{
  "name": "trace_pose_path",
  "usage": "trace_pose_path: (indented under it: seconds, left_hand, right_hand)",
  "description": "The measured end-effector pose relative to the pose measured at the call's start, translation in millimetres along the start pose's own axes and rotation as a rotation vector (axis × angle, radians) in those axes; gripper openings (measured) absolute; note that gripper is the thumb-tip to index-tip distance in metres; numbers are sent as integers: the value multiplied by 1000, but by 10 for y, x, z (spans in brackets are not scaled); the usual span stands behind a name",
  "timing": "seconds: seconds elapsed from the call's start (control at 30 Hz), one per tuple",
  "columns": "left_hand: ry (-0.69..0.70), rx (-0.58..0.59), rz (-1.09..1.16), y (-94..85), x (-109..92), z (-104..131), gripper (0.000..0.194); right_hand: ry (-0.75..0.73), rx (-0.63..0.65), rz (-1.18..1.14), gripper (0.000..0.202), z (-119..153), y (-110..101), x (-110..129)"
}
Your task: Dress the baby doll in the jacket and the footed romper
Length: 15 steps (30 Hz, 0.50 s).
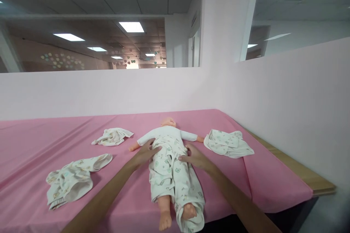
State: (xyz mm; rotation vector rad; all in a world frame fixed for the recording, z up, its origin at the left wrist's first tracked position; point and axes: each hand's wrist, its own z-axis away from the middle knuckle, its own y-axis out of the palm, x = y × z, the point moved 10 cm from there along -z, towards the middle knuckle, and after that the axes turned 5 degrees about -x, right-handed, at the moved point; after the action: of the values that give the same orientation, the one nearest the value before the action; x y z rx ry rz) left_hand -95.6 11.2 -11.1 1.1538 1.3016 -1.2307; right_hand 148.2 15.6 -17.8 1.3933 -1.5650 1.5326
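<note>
The trousers (pixel 179 174) lie on the doll (pixel 169 131), which rests face-up along the pink cloth (pixel 265 174). One foot protrudes from its hem; the other shows within the leg opening. The left hand (pixel 149 151) and the right hand (pixel 191 156) are part-curled at opposite sides of the trousers, thumbs over the fabric; whether either pinches it cannot be told.

Handling: the fabric appears light, soft and prone to bunching. Take hold at both sides of the waist; apply even tension.

Surface: the cloth covers most of it, and a wooden edge (pixel 303 176) is exposed at right. Three garments (pixel 75 180) lie around the doll. A white wall (pixel 109 93) with windows (pixel 90 40) encloses the corner; lit ceiling panels (pixel 131 27) show beyond.
</note>
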Motion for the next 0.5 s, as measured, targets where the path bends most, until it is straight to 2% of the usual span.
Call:
trace_pose_path:
  seconds: [0.17,0.27,0.33,0.4,0.5]
  left_hand:
    - [64,-6,-226,86,-77,-55,80]
    - [137,-42,-256,68,-143,-62,61]
    - [166,-63,-285,33,-154,-7,47]
    - [161,-58,-357,6,-126,94,45]
    - [176,22,-446,36,-111,321,47]
  right_hand:
    - [-147,-160,258,29,121,7,280]
    - [-198,-187,304,25,227,23,426]
    - [-203,-133,282,24,294,17,467]
    - [-171,-17,220,26,359,9,448]
    - [-72,157,115,55,469,-12,360]
